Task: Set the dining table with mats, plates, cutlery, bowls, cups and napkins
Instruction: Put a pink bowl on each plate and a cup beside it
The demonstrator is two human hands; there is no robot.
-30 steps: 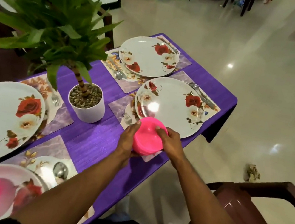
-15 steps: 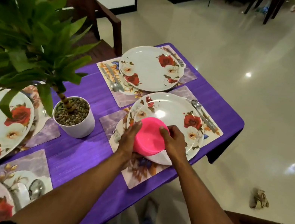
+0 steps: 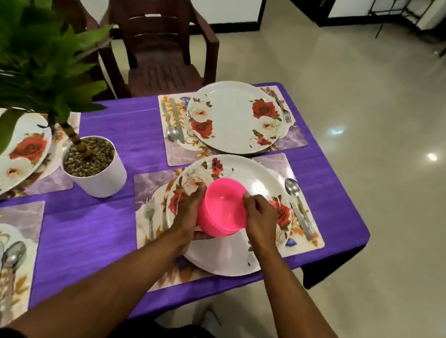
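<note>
Hands, left hand (image 3: 187,213) and right hand (image 3: 259,220), now hold pink bowl (image 3: 222,207) upright, fingers gripping its sides, over six-o'clock plate (image 3: 230,255).

That pink bowl (image 3: 222,209) you had looked like smooth, slightly glossy plastic, with a little shine inside it. The plate (image 3: 239,177) under it was glossy white with a printed rose pattern, could've been melamine or ceramic, couldn't tell. The mat (image 3: 153,186) had a smooth, faintly sheeny printed surface, laminated-looking. The tablecloth (image 3: 91,235) looked like purple cloth with a streaky woven grain, mostly matt. The spoon (image 3: 292,187) was shiny metal. The plant pot (image 3: 108,178) was matt white with rough gravel on top. The chair (image 3: 161,38) looked like dark brown moulded plastic, and the floor (image 3: 387,123) was polished glossy tile.
</note>
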